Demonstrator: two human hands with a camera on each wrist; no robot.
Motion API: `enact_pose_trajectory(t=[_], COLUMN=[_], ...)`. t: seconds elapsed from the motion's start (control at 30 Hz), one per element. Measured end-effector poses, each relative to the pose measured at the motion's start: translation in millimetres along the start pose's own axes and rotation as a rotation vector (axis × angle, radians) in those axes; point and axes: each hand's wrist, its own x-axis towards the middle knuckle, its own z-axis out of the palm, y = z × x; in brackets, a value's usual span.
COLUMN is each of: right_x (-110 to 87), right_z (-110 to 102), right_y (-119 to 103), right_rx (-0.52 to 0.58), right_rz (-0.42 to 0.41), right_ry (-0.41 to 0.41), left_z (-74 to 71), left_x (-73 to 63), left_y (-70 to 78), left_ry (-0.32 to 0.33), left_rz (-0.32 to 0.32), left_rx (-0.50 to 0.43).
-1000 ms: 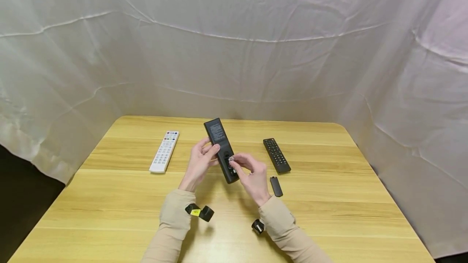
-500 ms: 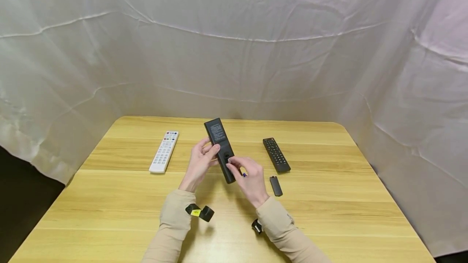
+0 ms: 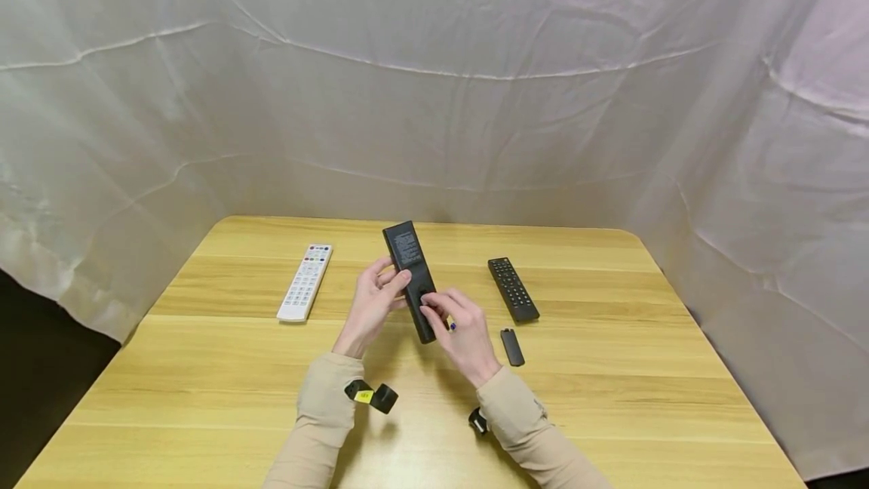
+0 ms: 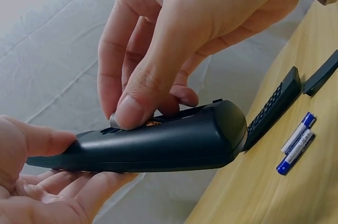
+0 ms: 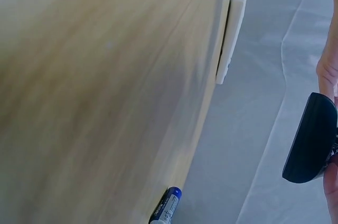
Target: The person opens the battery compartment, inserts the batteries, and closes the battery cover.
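My left hand [image 3: 372, 300] grips a black remote control [image 3: 406, 246] with its labelled back facing up, thumb on top and fingers underneath. Over the lower half of that back, my right hand [image 3: 465, 330] has its thumb and fingertips down in the uncovered battery compartment. In the left wrist view the right hand pinches a battery [image 4: 113, 120]; only its silvery end shows beside the thumb, and the rest is hidden. On the table behind the right hand lie two blue-and-white batteries, one [image 4: 300, 131] next to the other [image 4: 296, 154].
A white remote [image 3: 305, 283] lies at the left of the wooden table [image 3: 204, 376]. To the right are another black remote [image 3: 514, 289], keys up, and a small black battery cover [image 3: 512, 346]. Pale cloth [image 3: 434, 127] hangs around the back and sides.
The right fingers have moved slightly up the back of the remote and closed over the compartment, hiding the silvery end seen earlier. The remote has shifted a little; the left grip is the same.
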Motion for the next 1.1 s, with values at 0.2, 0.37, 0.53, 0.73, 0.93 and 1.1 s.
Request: enact_pose_trajectory(t=[0.2, 0.37, 0.53, 0.73, 0.93, 1.1], right_x=[0.6, 0.7, 0.3, 0.2, -0.1, -1.8], right_z=[-0.6, -0.5, -1.0, -1.5, -0.8, -0.3], right_y=[-1.2, -1.0, 0.4, 1.2, 0.5, 0.7], right_rx=[0.012, 0.016, -0.014, -0.070, -0.087, -0.093], right_rz=[-0.002, -0.023, -0.033, -0.059, -0.108, -0.115], right_ry=[-0.015, -0.024, -0.035, -0.017, -0.006, -0.006], left_z=[0.0, 0.4, 0.8, 1.9, 2.4, 1.6], left_x=[-1.0, -1.7, -1.8, -1.0, -1.0, -1.0], left_y=[1.6, 3.3, 3.6, 2.4, 2.8, 2.6], left_ry=[0.001, 0.007, 0.010, 0.004, 0.014, 0.009], left_rz=[0.018, 0.024, 0.021, 0.034, 0.045, 0.036], left_rx=[-0.001, -0.008, -0.033, -0.054, -0.047, -0.043])
